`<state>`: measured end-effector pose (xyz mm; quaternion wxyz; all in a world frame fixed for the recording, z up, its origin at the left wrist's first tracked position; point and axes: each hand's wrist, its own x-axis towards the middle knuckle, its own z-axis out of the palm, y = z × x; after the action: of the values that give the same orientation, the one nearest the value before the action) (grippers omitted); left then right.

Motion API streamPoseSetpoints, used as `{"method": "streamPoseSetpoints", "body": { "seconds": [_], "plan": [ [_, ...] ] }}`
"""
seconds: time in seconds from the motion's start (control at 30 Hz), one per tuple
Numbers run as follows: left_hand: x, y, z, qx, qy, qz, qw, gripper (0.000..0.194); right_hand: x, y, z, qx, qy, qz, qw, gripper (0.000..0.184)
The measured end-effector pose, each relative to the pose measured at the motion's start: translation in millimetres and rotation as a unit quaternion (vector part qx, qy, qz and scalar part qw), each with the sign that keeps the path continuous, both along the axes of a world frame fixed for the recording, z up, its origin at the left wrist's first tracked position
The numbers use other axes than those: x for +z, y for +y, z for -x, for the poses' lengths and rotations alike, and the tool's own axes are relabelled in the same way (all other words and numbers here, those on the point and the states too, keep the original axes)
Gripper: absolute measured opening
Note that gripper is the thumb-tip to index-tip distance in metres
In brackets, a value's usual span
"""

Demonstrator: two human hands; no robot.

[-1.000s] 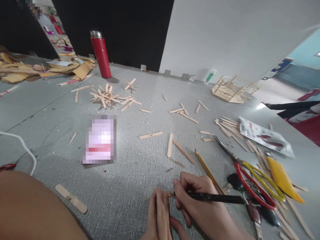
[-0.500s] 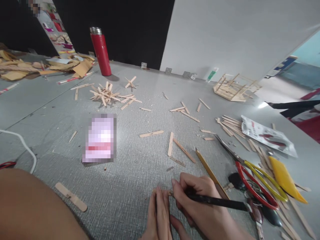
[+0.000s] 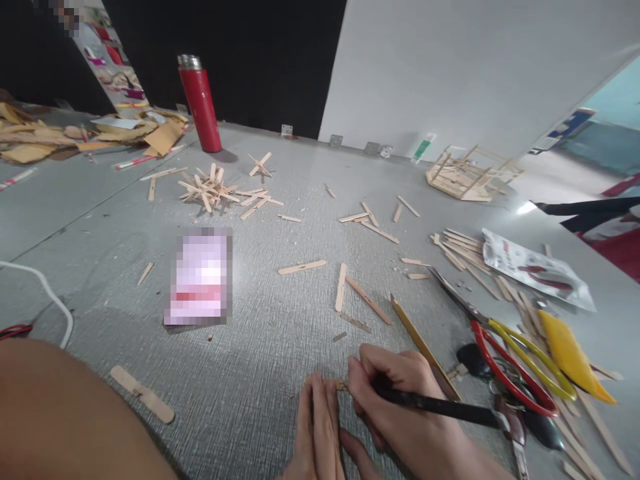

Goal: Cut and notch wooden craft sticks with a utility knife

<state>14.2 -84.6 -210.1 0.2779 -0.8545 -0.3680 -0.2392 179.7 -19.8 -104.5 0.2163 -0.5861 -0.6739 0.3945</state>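
Note:
My left hand [image 3: 320, 427] is at the bottom centre, its fingers pressed together and pointing away from me. They hold a small wooden craft stick [image 3: 342, 386] down on the tabletop, and only a short piece of it shows between my hands. Just to the right, my right hand [image 3: 400, 393] is closed in a pen-like grip around a slim black-handled tool [image 3: 440, 405]. Its tip is hidden behind my fingers, near the stick. Beyond my right hand lies a yellow pencil [image 3: 415, 331]. Two notched craft sticks [image 3: 341, 288] rest ahead of my hands.
Scissors [image 3: 520, 373] with red and yellow handles lie to the right, among craft sticks, a yellow object [image 3: 575, 357] and a silver packet [image 3: 537, 268]. A red flask [image 3: 201, 107], a stick pile [image 3: 210, 190] and a stick frame [image 3: 467, 177] stand farther back. A blurred-out pinkish item [image 3: 200, 277] lies left.
The fingertips of my right hand have shifted slightly to the right, and a little more of the craft stick shows between my hands. My left hand stays in place.

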Motion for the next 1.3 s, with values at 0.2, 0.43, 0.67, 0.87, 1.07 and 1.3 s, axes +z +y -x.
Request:
{"method": "streamPoseSetpoints", "body": {
  "seconds": [0.2,0.43,0.67,0.87,1.07,1.3],
  "plan": [
    [-10.9,0,-6,0.007,-0.018,-0.003,1.000,0.020,-2.2,0,1,-0.011,0.056,0.027,0.998,0.046],
    [-21.3,-2,-12,0.004,-0.036,-0.002,0.999,0.026,-7.5,0,-1,-0.015,0.062,0.051,0.997,0.048],
    [-16.7,1,-10,-0.002,-0.024,-0.007,1.000,0.019,-7.0,0,-1,-0.012,0.032,0.041,0.999,0.049],
    [-15.5,1,-11,0.006,-0.043,-0.003,0.999,0.019,-5.3,-1,0,-0.007,0.022,0.017,1.000,0.049],
    [-18.7,2,-11,0.004,-0.040,-0.019,0.999,0.019,-7.7,0,-2,0.002,0.009,-0.004,1.000,0.049],
    [-22.5,0,-11,0.006,-0.035,-0.013,0.999,0.022,-6.0,0,-1,0.013,-0.004,-0.022,1.000,0.048]
  ]
}}
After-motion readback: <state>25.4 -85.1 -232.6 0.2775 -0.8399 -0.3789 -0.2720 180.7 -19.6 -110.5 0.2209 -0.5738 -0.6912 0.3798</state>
